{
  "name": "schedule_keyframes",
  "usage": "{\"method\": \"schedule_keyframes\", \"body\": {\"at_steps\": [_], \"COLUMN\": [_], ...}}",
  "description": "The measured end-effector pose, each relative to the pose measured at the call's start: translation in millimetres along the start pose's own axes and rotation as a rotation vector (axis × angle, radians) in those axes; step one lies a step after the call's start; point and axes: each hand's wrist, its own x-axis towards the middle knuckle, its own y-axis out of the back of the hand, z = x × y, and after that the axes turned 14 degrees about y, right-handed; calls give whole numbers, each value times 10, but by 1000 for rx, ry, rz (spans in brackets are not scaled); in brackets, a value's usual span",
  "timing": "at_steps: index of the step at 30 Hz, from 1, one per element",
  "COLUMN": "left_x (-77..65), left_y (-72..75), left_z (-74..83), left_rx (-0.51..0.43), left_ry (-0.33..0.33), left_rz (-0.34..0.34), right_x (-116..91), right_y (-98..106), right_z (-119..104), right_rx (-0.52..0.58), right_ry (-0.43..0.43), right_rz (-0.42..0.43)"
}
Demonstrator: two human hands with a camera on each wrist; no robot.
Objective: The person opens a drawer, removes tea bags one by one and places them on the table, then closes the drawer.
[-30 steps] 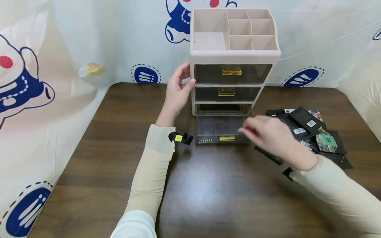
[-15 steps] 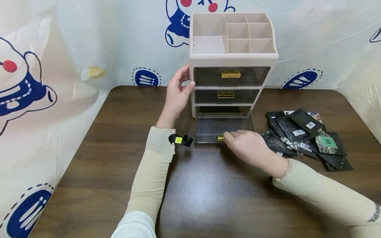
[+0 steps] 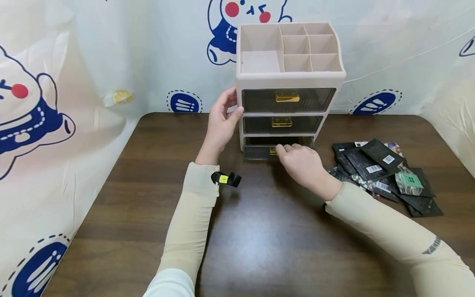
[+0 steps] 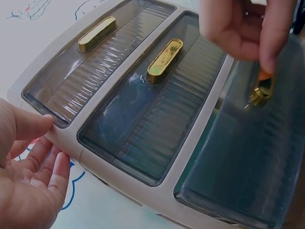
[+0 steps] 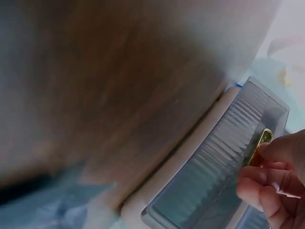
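A beige drawer organizer (image 3: 245, 77) with smoky clear drawers stands at the back of the table. My left hand (image 3: 222, 126) rests at its left side, thumb on the front frame and fingers loosely bent along the side wall. The lowest drawer (image 3: 256, 154) sticks out a little. At its front, my right hand (image 3: 302, 165) pinches the gold handle (image 5: 265, 136) between thumb and finger; in the head view the hand hides most of that handle. The upper drawer (image 3: 256, 101) and middle drawer (image 3: 256, 125) are pushed in.
A pile of flat black packets (image 3: 382, 154), several with white barcode labels, lies right of the organizer. Divided compartments (image 3: 297, 44) top the organizer. A printed curtain (image 3: 148, 53) hangs behind the brown wooden table (image 3: 148, 185).
My right hand came over from beside the packets, took the lowest drawer's handle and slid the drawer most of the way inward. My left hand stayed at the organizer's side.
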Motion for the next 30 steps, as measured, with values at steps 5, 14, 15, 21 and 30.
{"method": "schedule_keyframes", "body": {"at_steps": [5,14,15,21,30], "left_x": [1,3,9,78,-556], "left_y": [-16,-55,-53,56,384], "left_z": [-11,-9,-8,-52,-75], "left_rx": [3,4,8,67,810], "left_ry": [2,10,7,-101,-229], "left_rz": [-10,-15,-13,151,5], "right_x": [34,61,70,89,-98], "right_y": [-65,-144,-144,-49,475], "right_z": [58,137,141,185,195], "right_rx": [-35,-66,-60,60,306], "right_ry": [-41,-82,-90,-221,-400], "right_rz": [-40,-78,-87,-146,-166]}}
